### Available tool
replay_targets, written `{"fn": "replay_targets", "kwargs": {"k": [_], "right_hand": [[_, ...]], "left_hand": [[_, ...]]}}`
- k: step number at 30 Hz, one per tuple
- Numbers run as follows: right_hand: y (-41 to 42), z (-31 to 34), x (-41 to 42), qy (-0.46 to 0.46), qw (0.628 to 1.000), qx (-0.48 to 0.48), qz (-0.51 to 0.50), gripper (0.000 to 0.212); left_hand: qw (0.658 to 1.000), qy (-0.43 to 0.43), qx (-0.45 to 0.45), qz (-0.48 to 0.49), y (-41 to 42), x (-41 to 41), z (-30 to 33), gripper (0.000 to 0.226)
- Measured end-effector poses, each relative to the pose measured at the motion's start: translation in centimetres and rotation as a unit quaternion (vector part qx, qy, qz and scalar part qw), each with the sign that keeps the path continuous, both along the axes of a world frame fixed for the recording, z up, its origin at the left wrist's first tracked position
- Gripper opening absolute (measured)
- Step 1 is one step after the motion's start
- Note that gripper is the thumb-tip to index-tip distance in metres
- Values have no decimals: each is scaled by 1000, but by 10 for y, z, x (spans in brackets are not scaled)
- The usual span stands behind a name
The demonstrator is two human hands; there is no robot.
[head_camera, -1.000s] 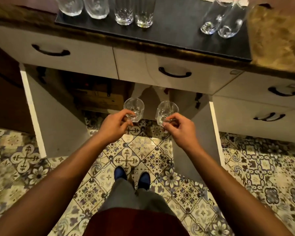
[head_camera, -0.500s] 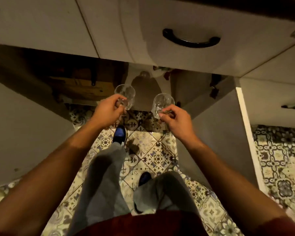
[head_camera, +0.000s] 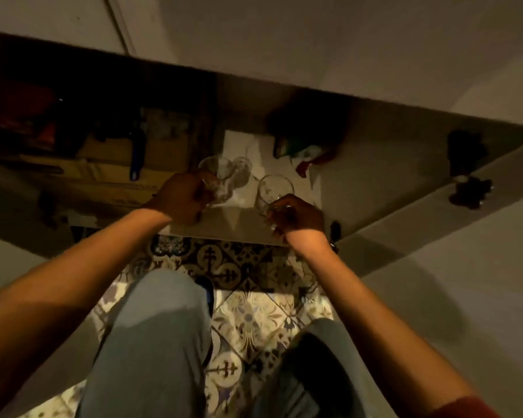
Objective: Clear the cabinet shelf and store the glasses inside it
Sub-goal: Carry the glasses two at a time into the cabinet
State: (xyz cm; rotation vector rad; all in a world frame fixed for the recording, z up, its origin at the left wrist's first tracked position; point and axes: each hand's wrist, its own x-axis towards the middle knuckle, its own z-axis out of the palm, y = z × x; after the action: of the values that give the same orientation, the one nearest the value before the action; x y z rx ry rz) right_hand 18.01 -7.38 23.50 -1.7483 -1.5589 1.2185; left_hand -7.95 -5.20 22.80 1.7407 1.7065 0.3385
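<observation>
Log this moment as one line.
left hand: holds clear drinking glass | right hand: holds second clear glass | both over pale cabinet shelf

Dim warm light; patterned floor tiles [head_camera: 248,315]; pale drawer fronts [head_camera: 284,34] above; cardboard box [head_camera: 103,173] left.

The two glasses, one [head_camera: 219,179] at 11 o'clock and one [head_camera: 272,191] at 1 o'clock, are clear, shiny glass. The shelf [head_camera: 239,224] looks smooth and matt. The floor [head_camera: 254,315] is glossy patterned tile. The box [head_camera: 103,173] is matt brown cardboard.
</observation>
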Motion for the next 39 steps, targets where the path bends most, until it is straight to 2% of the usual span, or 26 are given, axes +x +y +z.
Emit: {"fn": "replay_targets", "kwargs": {"k": [3,7,11,17,23,27,30,31,34,35,37,39], "right_hand": [[11,-38,2,22,1000,11,-3,38],[12,-76,9,93,995,28,-23,31],[6,-100,14,134,990,11,-33,26],[11,-142,23,102,994,36,-14,28],[25,-176,20,144,989,14,1,20],[39,-212,-1,88,996,-15,5,23],[45,-238,-22,131,989,-65,-12,28],[47,-246,-27,116,992,-58,-6,26],[60,-260,-38,-24,999,-16,45,15],[65,-264,-41,-39,998,-18,48,13],[74,-272,-48,18,998,-57,10,12],[80,-276,-56,117,983,-123,-69,24]], "left_hand": [[999,-4,54,-3,1,-5,-30,40],[990,-91,105,14,0,-4,-59,31],[991,-62,119,28,-7,-1,-89,32],[989,-69,123,51,-15,-1,-145,30],[988,-62,136,49,-11,2,-182,24],[988,-33,139,53,3,11,-218,26],[991,-3,123,50,14,11,-243,36],[991,9,127,46,17,10,-251,37],[989,39,129,57,23,7,-271,36],[988,47,134,64,25,7,-277,36],[987,63,133,67,27,8,-288,36],[988,102,103,60,28,9,-297,39]]}}
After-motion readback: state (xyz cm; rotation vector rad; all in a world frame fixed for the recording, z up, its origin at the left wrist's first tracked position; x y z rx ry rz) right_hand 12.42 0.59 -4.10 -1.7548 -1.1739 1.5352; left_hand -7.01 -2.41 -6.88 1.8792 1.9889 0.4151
